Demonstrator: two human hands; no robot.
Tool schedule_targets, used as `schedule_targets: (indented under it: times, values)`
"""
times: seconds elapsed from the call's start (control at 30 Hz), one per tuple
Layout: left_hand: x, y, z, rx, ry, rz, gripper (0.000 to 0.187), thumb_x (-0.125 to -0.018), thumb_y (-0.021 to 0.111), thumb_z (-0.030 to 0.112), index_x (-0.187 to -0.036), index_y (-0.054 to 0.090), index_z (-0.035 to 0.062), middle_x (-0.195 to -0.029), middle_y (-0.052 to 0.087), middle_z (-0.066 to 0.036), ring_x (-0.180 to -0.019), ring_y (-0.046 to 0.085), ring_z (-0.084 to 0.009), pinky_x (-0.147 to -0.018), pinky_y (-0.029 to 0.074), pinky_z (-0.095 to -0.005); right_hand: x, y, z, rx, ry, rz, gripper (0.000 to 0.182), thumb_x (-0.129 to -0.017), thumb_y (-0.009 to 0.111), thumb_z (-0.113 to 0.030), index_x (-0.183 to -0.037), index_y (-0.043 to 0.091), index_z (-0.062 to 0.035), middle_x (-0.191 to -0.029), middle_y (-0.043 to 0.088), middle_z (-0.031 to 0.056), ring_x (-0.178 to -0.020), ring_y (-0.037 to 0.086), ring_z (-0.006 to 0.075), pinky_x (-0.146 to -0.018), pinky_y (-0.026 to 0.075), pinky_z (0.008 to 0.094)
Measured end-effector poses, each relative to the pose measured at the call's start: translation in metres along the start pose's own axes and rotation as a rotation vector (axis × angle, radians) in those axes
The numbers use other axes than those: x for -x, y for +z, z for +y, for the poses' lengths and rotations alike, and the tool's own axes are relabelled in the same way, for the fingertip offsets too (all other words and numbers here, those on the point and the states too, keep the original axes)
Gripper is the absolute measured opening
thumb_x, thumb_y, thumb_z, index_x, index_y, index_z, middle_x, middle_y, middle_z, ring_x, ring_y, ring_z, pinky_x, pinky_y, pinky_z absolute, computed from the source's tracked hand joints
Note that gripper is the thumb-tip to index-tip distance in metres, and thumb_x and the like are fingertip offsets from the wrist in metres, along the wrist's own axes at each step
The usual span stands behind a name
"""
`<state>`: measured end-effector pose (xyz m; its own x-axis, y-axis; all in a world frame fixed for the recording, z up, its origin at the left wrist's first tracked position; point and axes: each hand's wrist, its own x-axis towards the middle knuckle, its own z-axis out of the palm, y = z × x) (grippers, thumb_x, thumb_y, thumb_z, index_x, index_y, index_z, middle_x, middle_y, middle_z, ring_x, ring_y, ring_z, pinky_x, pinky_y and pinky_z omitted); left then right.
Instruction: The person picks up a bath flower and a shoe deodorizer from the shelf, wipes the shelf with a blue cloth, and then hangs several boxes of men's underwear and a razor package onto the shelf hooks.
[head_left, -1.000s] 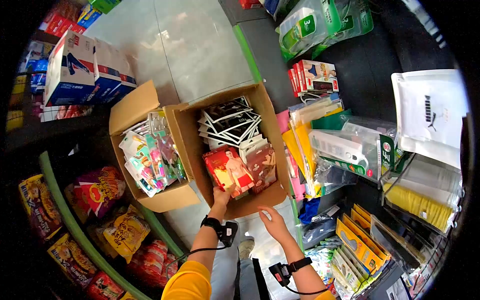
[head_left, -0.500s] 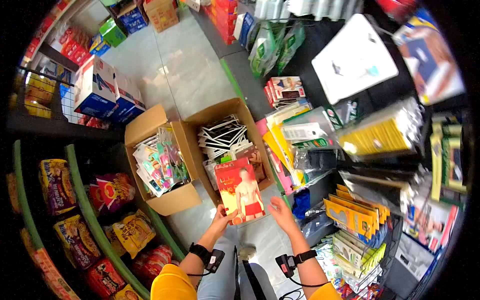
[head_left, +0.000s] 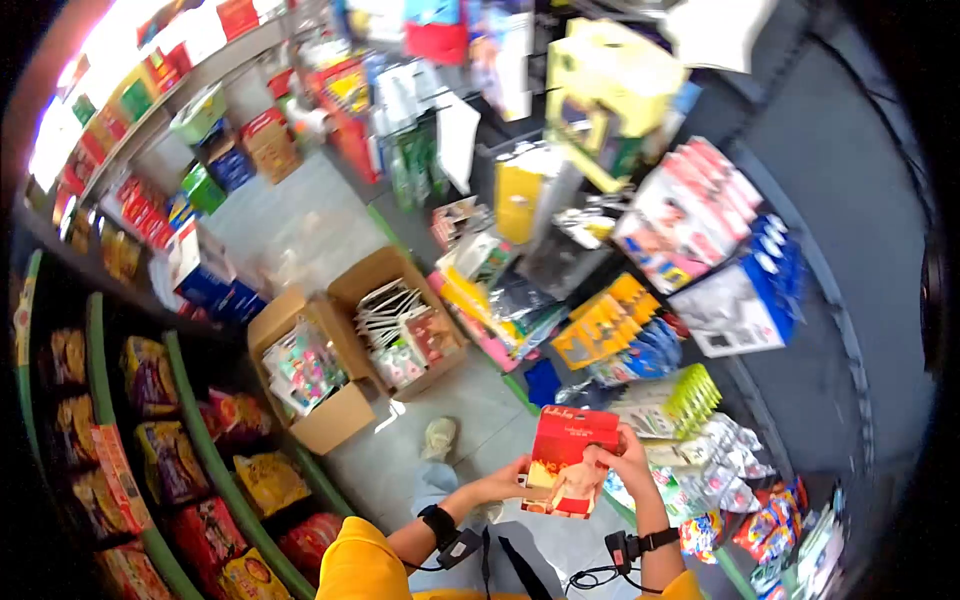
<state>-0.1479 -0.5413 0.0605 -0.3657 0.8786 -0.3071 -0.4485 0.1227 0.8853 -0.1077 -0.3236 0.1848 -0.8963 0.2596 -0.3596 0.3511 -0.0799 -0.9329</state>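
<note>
A red and yellow underwear box (head_left: 572,450), printed with a bare torso in red shorts, is held up before me over the floor. My left hand (head_left: 505,482) grips its lower left edge. At its right side, my right hand (head_left: 628,458) has the thumb across the front and the fingers behind, partly hidden. Farther forward on the left, an open cardboard box (head_left: 352,283) holds white-edged packets and a printed carton. Touching it, a second open cardboard box (head_left: 335,432) is filled with colourful packets.
Snack shelves (head_left: 185,390) with green edges line my left. Hanging packs and orange packets (head_left: 603,325) crowd the dark display rack on my right. Blue and white cartons (head_left: 205,270) stand beyond the cardboard boxes. A grey tiled floor (head_left: 420,430) runs between the shelves and rack.
My view has turned right. The underwear box has moved from above the open carton towards the right-hand rack. My right hand, apart from it before, now grips its right side.
</note>
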Motion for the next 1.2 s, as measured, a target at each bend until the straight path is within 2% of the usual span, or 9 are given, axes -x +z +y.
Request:
schedule_targets:
  times: [0.07,0.2,0.23,0.33,0.4,0.53,0.8,0.83,1.2]
  values:
    - [-0.006,0.027,0.047,0.109,0.011,0.058,0.073,-0.068,0.074,0.028,-0.123,0.032,0.0067,-0.117,0.046,-0.008,-0.112,0.041,-0.0192,-0.094,0.033,-0.0375,0.036,-0.02,-0.014,-0.03,-0.001,0.053,0.039,-0.07,0.068,0.0,-0.101,0.045,-0.0059,-0.093,0.057,0.0043,-0.083,0.056,0.0127,-0.072,0.046,0.0264]
    - [-0.031,0.075,0.136,0.076,0.275,0.097,0.063,-0.075,0.066,0.004,-0.123,0.026,0.0071,-0.117,0.045,-0.012,-0.106,0.048,-0.0201,-0.09,0.039,-0.0348,0.075,-0.065,-0.05,-0.007,-0.104,0.197,0.041,-0.071,0.07,-0.006,-0.103,0.045,-0.0049,-0.094,0.057,0.0045,-0.087,0.055,0.0127,-0.075,0.046,0.027]
    - [-0.04,0.088,0.159,0.04,0.264,0.027,0.063,-0.075,0.066,0.004,-0.123,0.026,0.0071,-0.117,0.045,-0.012,-0.106,0.048,-0.0201,-0.09,0.039,-0.0348,0.081,-0.075,-0.059,-0.073,-0.126,0.244,0.041,-0.071,0.07,-0.006,-0.104,0.045,-0.0047,-0.096,0.057,0.0049,-0.089,0.055,0.0129,-0.077,0.045,0.0275]
    - [-0.056,0.111,0.217,-0.011,0.392,0.114,0.054,-0.077,0.06,-0.001,-0.119,0.028,0.0063,-0.113,0.046,-0.012,-0.104,0.048,-0.0201,-0.089,0.039,-0.0331,0.091,-0.086,-0.089,-0.189,-0.179,0.302,0.045,-0.071,0.069,-0.004,-0.108,0.044,-0.0045,-0.102,0.056,0.007,-0.094,0.053,0.0143,-0.081,0.044,0.029]
    - [-0.07,0.125,0.24,-0.192,0.56,0.066,0.047,-0.078,0.057,-0.004,-0.115,0.03,0.0059,-0.11,0.047,-0.011,-0.102,0.048,-0.0187,-0.088,0.038,-0.0308,0.1,-0.093,-0.111,-0.222,-0.283,0.423,0.048,-0.07,0.067,-0.001,-0.11,0.042,-0.0039,-0.105,0.054,0.0083,-0.097,0.052,0.0154,-0.083,0.043,0.0298]
    - [-0.098,0.155,0.295,-0.235,0.581,-0.067,0.047,-0.079,0.056,-0.003,-0.12,0.034,0.0047,-0.113,0.046,-0.009,-0.106,0.046,-0.0163,-0.09,0.036,-0.0291,0.104,-0.121,-0.136,-0.251,-0.501,0.542,0.051,-0.07,0.063,0.004,-0.115,0.039,-0.0034,-0.108,0.052,0.0109,-0.1,0.051,0.0176,-0.087,0.042,0.0307]
    - [-0.153,0.183,0.332,-0.249,0.526,-0.246,0.048,-0.079,0.054,-0.004,-0.122,0.033,0.0022,-0.122,0.041,-0.011,-0.115,0.039,-0.0188,-0.097,0.03,-0.0296,0.107,-0.152,-0.169,-0.26,-0.572,0.705,0.051,-0.073,0.063,0.0,-0.117,0.039,-0.0042,-0.108,0.051,0.0076,-0.099,0.05,0.015,-0.084,0.041,0.0284]
    - [-0.158,0.185,0.334,-0.254,0.522,-0.257,0.048,-0.079,0.054,-0.004,-0.122,0.033,0.0022,-0.122,0.041,-0.011,-0.115,0.039,-0.0188,-0.097,0.03,-0.0296,0.105,-0.154,-0.168,-0.288,-0.603,0.738,0.052,-0.072,0.067,-0.006,-0.116,0.04,-0.0021,-0.105,0.053,0.0089,-0.097,0.05,0.0155,-0.084,0.042,0.029]
    - [-0.201,0.191,0.345,-0.171,0.593,-0.226,0.046,-0.082,0.053,0.001,-0.123,0.033,0.0015,-0.115,0.047,-0.012,-0.106,0.047,-0.0175,-0.089,0.038,-0.0285,0.07,-0.187,-0.179,-0.306,-0.598,0.726,0.052,-0.074,0.066,-0.009,-0.117,0.038,-0.0009,-0.103,0.054,0.0085,-0.093,0.051,0.0136,-0.074,0.046,0.0252]
